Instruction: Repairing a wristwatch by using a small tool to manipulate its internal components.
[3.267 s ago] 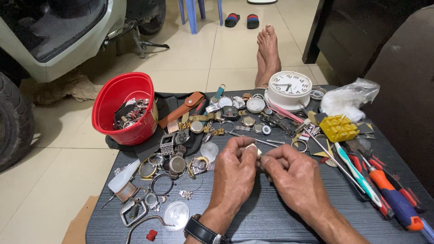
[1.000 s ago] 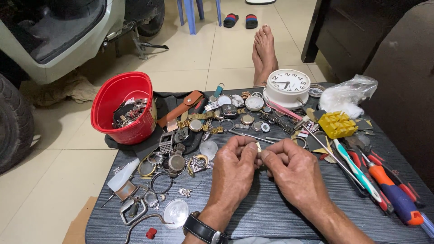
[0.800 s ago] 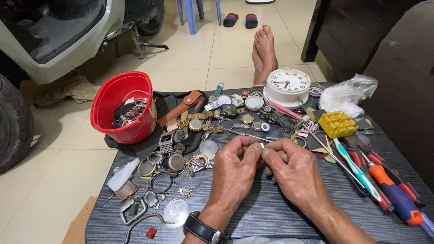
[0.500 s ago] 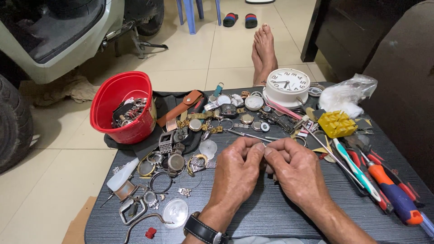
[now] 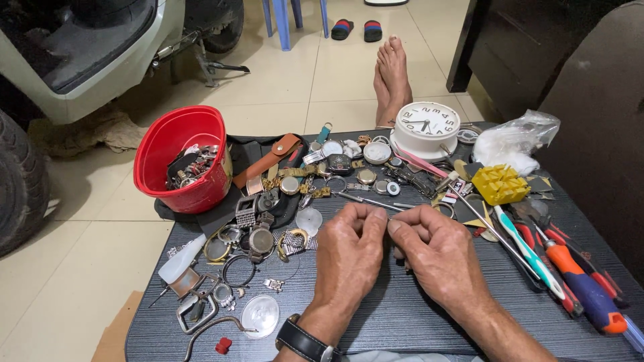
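My left hand (image 5: 349, 258) and my right hand (image 5: 439, 258) meet fingertip to fingertip above the dark table (image 5: 402, 322). Together they pinch a tiny watch part between thumbs and forefingers; it is almost fully hidden by the fingers. A black wristwatch (image 5: 305, 343) sits on my left wrist. Just beyond my fingers lie watch cases, bands and small metal parts (image 5: 268, 228), and a thin metal tool (image 5: 365, 199).
A red bucket (image 5: 178, 144) of watch parts stands at the back left. A white alarm clock (image 5: 426, 127), a yellow holder block (image 5: 500, 184), a plastic bag (image 5: 516, 141) and screwdrivers (image 5: 583, 288) lie to the right. Bare feet (image 5: 392, 74) rest beyond the table. A scooter (image 5: 80, 53) stands left.
My hands have stayed pressed together over the same spot, shifting only slightly. The small pale piece that showed between my fingertips earlier is now covered by them.
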